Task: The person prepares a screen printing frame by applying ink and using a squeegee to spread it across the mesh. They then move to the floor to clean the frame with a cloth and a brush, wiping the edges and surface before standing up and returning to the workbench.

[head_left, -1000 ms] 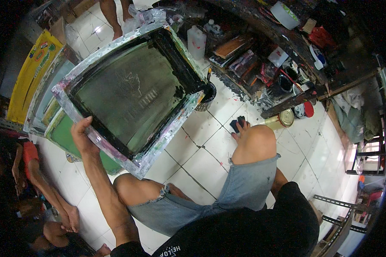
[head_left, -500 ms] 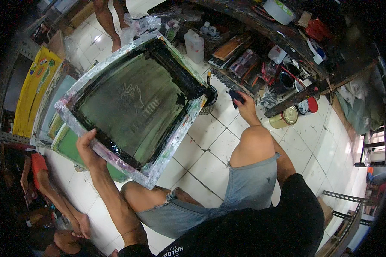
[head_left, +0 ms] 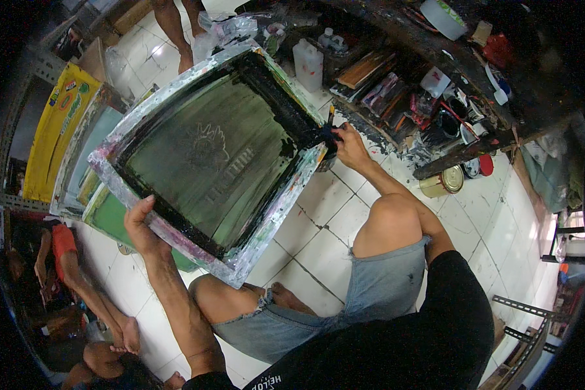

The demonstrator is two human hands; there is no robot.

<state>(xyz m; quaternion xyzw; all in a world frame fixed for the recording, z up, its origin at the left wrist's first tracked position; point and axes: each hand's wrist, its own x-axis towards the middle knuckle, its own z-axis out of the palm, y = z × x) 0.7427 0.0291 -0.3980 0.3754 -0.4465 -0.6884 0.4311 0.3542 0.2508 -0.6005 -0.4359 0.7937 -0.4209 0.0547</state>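
A silk-screen printing frame point(head_left: 274, 216) with a paint-smeared white rim stands tilted before me. Its dark green mesh point(head_left: 240, 130) carries a pale design and black ink around the borders. My left hand point(head_left: 145, 227) grips the near left side of the rim, thumb on top. At the right corner my right hand point(head_left: 352, 148) is closed on a small black rag point(head_left: 326, 134), which meets the inked edge there. Just below that corner a dark pot point(head_left: 327, 161) is partly hidden, and a brush handle point(head_left: 331, 116) sticks up behind the corner.
More screens, one with a yellow panel point(head_left: 57, 133), lean at the left. A white jug point(head_left: 308, 65), wooden squeegees point(head_left: 366, 70) and ink cans stand by the dark bench at right. A gold tin point(head_left: 443, 182) sits on the tiles. Other people's legs point(head_left: 172, 32) show at the far side and left.
My right hand has moved left with the black rag, from over the floor to the frame's right corner. The left hand keeps its grip on the rim. The view has shifted slightly.
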